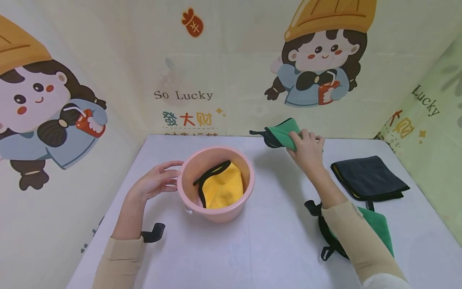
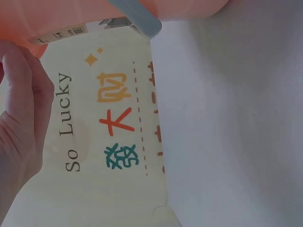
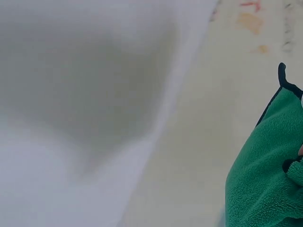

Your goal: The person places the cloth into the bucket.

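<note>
A pink bucket (image 1: 216,212) stands on the table, with a folded yellow cloth (image 1: 223,186) edged in black inside it. My left hand (image 1: 157,180) is at the bucket's left side, its fairly straight fingers against the outer wall near the rim. In the left wrist view that hand (image 2: 23,109) lies beside the bucket (image 2: 184,9). Beyond and right of the bucket, my right hand (image 1: 308,148) grips a folded green cloth (image 1: 285,132) with dark trim and a loop, held above the table. The right wrist view shows the fuzzy green cloth (image 3: 265,179), with most of the hand out of frame.
At the right lies a folded dark grey cloth (image 1: 368,176). Nearer, another green cloth (image 1: 379,226) with black trim lies partly beneath my right forearm. A printed curtain (image 1: 245,80) hangs behind the white table (image 1: 216,257).
</note>
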The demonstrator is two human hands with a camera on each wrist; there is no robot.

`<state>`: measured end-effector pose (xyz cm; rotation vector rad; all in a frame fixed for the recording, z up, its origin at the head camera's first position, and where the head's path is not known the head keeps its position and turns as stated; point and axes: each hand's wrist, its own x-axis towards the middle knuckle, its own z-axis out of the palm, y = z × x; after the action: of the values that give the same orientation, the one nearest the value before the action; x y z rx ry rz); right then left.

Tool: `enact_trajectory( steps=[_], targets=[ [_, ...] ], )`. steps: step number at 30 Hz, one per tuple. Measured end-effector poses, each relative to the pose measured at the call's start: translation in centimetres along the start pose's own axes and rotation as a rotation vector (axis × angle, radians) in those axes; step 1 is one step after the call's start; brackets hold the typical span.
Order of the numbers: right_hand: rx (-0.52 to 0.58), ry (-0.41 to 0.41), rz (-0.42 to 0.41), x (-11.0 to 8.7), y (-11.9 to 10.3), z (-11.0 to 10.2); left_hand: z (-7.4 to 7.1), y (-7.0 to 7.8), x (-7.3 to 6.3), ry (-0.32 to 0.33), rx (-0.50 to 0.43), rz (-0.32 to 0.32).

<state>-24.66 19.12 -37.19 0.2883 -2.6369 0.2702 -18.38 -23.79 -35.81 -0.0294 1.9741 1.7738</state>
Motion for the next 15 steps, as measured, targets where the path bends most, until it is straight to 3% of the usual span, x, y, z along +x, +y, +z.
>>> enact_trajectory(
  steps=[8,15],
  targets=[
    [0.058,0.184,-0.158,-0.1,-3.4,-2.4,0.0,0.0,0.0,0.002,-0.002,0.0],
    [0.1,0.259,-0.279,-0.4,-5.8,-3.5,0.0,-0.1,0.1,0.002,-0.01,0.001]
  ],
)
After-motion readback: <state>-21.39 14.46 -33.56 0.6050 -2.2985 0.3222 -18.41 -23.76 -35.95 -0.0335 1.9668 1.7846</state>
